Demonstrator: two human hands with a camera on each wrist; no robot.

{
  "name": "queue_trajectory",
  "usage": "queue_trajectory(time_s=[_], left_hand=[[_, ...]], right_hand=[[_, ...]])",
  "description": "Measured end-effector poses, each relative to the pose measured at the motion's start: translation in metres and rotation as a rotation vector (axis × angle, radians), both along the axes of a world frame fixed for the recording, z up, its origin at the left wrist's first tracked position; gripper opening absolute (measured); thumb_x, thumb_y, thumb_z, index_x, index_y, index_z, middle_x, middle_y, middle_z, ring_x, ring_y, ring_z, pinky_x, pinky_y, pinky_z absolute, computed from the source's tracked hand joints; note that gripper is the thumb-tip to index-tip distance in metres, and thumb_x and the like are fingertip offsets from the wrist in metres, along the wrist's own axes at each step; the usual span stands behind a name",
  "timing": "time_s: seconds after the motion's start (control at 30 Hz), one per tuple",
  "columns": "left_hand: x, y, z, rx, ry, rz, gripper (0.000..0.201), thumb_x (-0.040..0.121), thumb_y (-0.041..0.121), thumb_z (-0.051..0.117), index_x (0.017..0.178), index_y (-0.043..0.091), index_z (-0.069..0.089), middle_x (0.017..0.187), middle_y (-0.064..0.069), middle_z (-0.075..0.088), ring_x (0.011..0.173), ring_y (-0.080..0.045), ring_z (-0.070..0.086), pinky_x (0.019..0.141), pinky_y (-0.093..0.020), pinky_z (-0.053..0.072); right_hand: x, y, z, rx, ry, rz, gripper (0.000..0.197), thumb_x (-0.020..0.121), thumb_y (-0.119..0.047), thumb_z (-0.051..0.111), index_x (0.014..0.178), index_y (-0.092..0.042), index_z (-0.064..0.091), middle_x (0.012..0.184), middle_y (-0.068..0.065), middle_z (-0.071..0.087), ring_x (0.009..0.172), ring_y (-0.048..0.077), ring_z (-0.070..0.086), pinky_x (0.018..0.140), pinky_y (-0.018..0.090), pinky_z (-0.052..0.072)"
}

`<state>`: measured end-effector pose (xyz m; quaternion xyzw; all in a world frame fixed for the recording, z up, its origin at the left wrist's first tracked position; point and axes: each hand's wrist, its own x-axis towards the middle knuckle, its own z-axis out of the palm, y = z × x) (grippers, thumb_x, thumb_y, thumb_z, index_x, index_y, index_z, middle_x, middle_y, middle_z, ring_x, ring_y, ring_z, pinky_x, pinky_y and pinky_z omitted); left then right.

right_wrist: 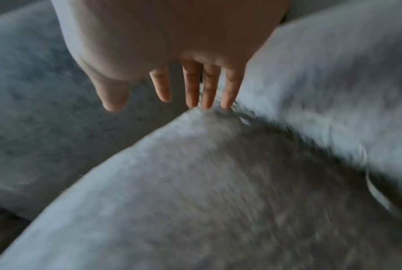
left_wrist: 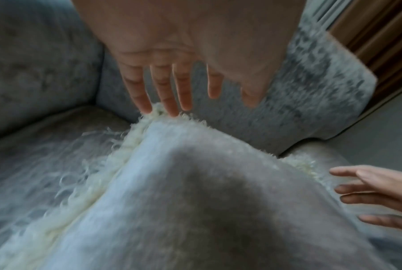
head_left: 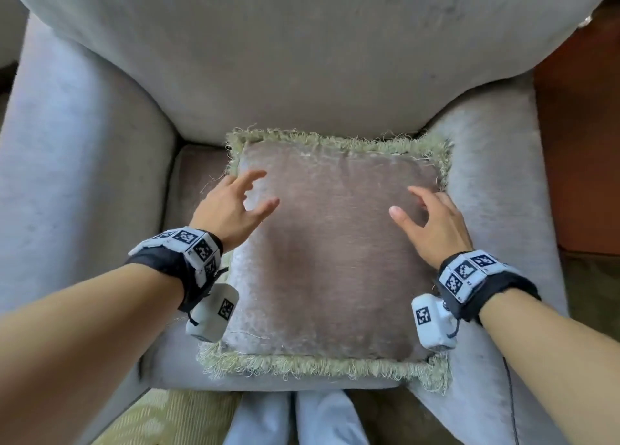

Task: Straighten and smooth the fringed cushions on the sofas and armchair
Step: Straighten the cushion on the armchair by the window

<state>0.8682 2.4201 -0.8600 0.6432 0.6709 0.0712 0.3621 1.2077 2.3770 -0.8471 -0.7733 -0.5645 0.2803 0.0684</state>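
A square taupe velvet cushion (head_left: 330, 243) with a pale green fringe (head_left: 322, 365) lies flat on the seat of a grey armchair (head_left: 84, 149). My left hand (head_left: 238, 203) hovers over the cushion's left far part, fingers spread and straight. In the left wrist view that left hand (left_wrist: 172, 87) has its fingertips near the cushion's fringed far corner (left_wrist: 153, 113). My right hand (head_left: 429, 216) is over the cushion's right far part, fingers spread. In the right wrist view the right hand (right_wrist: 183, 85) reaches toward the cushion (right_wrist: 195, 182), fingertips at its far edge. Neither hand holds anything.
The armchair's backrest (head_left: 302, 41) rises behind the cushion and its padded arms (head_left: 496, 182) flank it closely. A reddish-brown surface (head_left: 577, 135) lies to the right of the chair, and a green patterned rug (head_left: 167, 417) under my legs (head_left: 302, 421).
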Motion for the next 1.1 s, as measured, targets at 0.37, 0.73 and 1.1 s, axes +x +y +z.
queue_trajectory(time_s=[0.37,0.73,1.1], left_hand=[[0.006,-0.03,-0.117,-0.133,-0.248,0.299,0.099,0.061,0.084,0.064,0.148,0.061,0.021,0.157,0.0,0.036,0.14,-0.019,0.041,0.114,-0.036,0.032],[0.013,-0.024,-0.115,-0.092,-0.343,0.322,0.099,0.067,0.071,0.072,0.151,0.056,0.022,0.156,0.022,0.034,0.131,-0.002,0.04,0.107,-0.027,0.031],[-0.019,-0.04,-0.046,0.209,-0.451,0.355,0.107,0.058,0.061,0.086,0.149,0.054,0.029,0.14,0.047,0.035,0.128,0.025,0.035,0.105,-0.003,0.029]], right_hand=[[0.004,-0.026,-0.095,0.018,0.002,-0.232,0.092,0.071,-0.084,0.044,0.15,-0.058,0.003,0.159,0.019,0.006,0.147,0.037,0.017,0.12,0.048,0.019],[0.022,-0.021,-0.107,-0.044,0.061,-0.216,0.097,0.064,-0.096,0.037,0.146,-0.064,-0.002,0.154,0.019,0.035,0.135,0.04,0.04,0.111,0.054,0.032],[-0.008,-0.022,-0.042,0.433,0.297,-0.134,0.101,0.069,-0.085,0.056,0.154,-0.044,0.019,0.146,-0.014,0.033,0.135,0.0,0.032,0.113,0.027,0.027]])
